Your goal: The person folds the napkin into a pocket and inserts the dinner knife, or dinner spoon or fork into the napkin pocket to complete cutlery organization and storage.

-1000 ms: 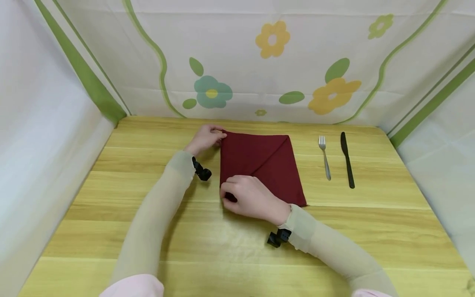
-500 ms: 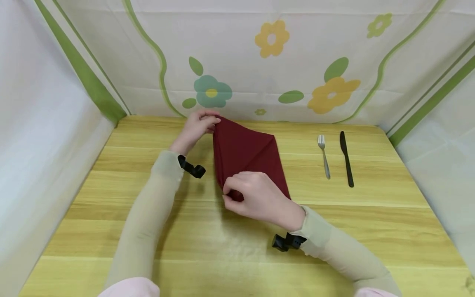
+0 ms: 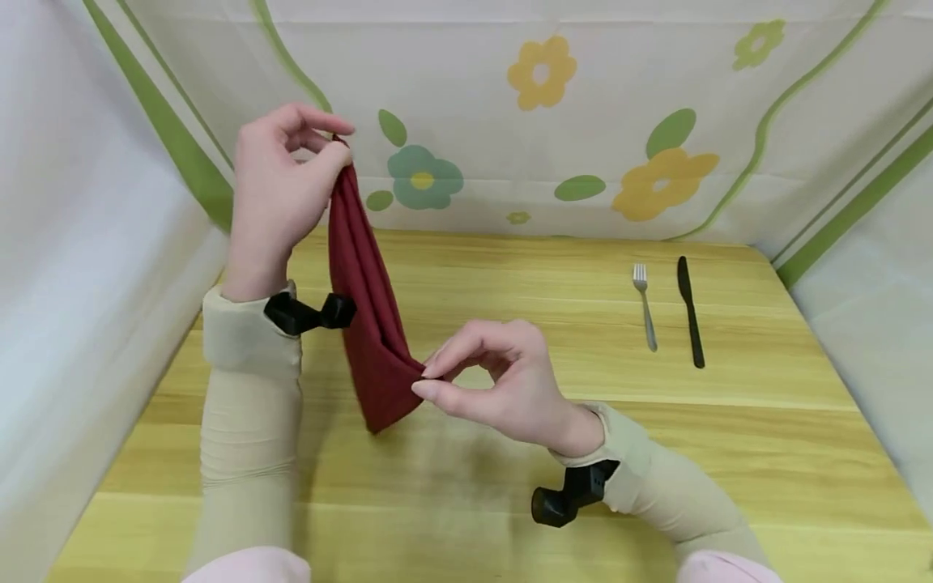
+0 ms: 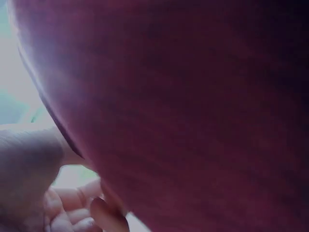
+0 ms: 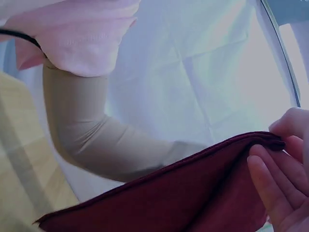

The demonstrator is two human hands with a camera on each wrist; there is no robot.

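Observation:
A dark red folded cloth napkin (image 3: 364, 308) hangs raised above the wooden table, its layers bunched lengthwise. My left hand (image 3: 284, 178) pinches its upper corner between thumb and fingers, high against the back curtain. Lower down, my right hand (image 3: 503, 380) pinches another corner between thumb and forefinger. In the left wrist view the napkin (image 4: 183, 116) fills most of the picture, with part of a hand (image 4: 72, 208) below left. The right wrist view shows fingers of my right hand (image 5: 285, 169) on the end of the napkin's stacked edge (image 5: 159, 193).
A fork (image 3: 645, 308) and a black knife (image 3: 690, 312) lie side by side on the right of the wooden table (image 3: 510, 283). A white curtain with flower prints (image 3: 539, 146) stands behind the table, and white cloth walls flank both sides.
The napkin lay flat on the table and is now lifted and hanging. My left hand has risen up and left with its corner; my right hand keeps its pinch with little movement.

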